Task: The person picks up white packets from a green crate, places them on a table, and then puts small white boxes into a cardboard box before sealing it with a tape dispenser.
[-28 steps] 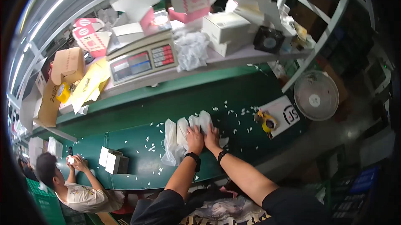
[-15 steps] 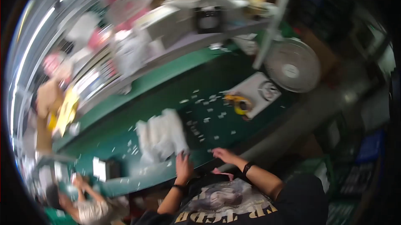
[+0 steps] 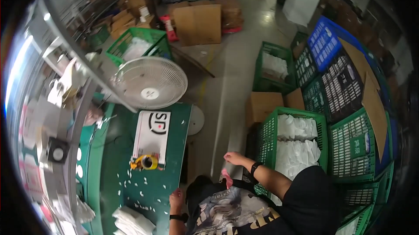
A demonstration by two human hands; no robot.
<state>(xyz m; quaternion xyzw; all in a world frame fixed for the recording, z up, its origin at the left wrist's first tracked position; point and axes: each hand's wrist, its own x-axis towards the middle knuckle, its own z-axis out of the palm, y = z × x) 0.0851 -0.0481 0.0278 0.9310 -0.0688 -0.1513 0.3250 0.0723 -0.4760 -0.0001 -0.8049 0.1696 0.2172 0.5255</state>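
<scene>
My left hand (image 3: 176,200) is over the front edge of the green worktable (image 3: 173,165), apart from the stack of white plastic bags (image 3: 132,222) on it. Its fingers are too small and blurred to read. Out past the table, my right hand (image 3: 234,158) hangs over the aisle with fingers curled in; anything inside them is hidden. It is nearest to a green crate (image 3: 271,141) filled with white bagged bundles (image 3: 297,153). Small white scraps (image 3: 139,193) are scattered over the tabletop, close to my left hand.
A yellow tape roll (image 3: 149,161) sits at the end of a white printed package (image 3: 152,135). Beyond stands a large round fan (image 3: 150,84). Stacked crates (image 3: 345,89) and cardboard boxes (image 3: 264,105) line the right side. A shelf (image 3: 83,113) runs along the left.
My view has swung to the right, from along the table towards the aisle and crates. My right hand is now beyond the table, over the aisle; my left hand is farther from the white bags.
</scene>
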